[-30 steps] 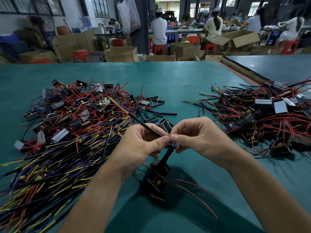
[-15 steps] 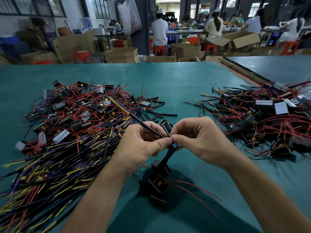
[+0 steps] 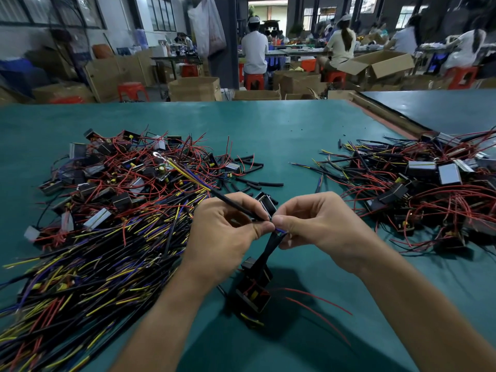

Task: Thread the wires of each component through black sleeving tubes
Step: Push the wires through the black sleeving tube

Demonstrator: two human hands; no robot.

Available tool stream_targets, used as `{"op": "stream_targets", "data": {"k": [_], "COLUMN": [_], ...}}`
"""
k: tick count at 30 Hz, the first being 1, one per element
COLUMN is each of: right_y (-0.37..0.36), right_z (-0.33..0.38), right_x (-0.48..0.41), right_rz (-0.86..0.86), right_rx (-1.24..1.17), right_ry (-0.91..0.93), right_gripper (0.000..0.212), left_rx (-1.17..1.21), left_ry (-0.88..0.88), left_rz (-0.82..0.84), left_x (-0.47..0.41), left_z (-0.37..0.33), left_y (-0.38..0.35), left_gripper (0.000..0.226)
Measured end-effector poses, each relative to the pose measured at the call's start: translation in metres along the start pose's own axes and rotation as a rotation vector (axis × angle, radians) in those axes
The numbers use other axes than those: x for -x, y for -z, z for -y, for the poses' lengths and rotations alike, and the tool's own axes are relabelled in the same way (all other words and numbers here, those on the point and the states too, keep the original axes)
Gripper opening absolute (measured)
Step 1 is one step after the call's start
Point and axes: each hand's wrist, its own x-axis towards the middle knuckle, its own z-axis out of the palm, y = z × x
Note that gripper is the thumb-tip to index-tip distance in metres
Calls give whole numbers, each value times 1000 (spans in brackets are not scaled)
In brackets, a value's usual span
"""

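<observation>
Pinching at thumbs: my left hand (image 3: 228,232) nips black sleeving tube (image 3: 236,204) near its mouth, my right hand (image 3: 319,224) nips blue wire tips (image 3: 280,230). Component (image 3: 253,291) below, on green table (image 3: 281,135). Tube light, limp; wires springy. Grip close to tips. Entry seemingly hidden by thumbs.

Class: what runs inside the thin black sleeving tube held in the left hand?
Yellow and blue wires come out of the far end of the thin black sleeving tube. Their run inside is covered by the tube wall, and the left hand hides its near end.
</observation>
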Motion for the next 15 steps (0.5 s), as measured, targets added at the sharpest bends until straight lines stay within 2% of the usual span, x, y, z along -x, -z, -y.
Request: {"op": "stream_targets", "data": {"k": [4,10,15], "right_y": [2,7,8], "right_z": [2,6,4], "right_x": [1,2,2], "right_rz": [17,47,61], "right_rx": [8,-11,-12], "right_ry": [-11,-78,-127], "right_gripper": [12,8,18], "left_rx": [-18,-42,-91], "left_ry": [-4,-9,-40], "left_rz": [-35,-47,-80], "left_x": [2,3,4], "left_z": [1,0,-2], "left_y": [-1,-1,-4], "left_gripper": [23,24,24]}}
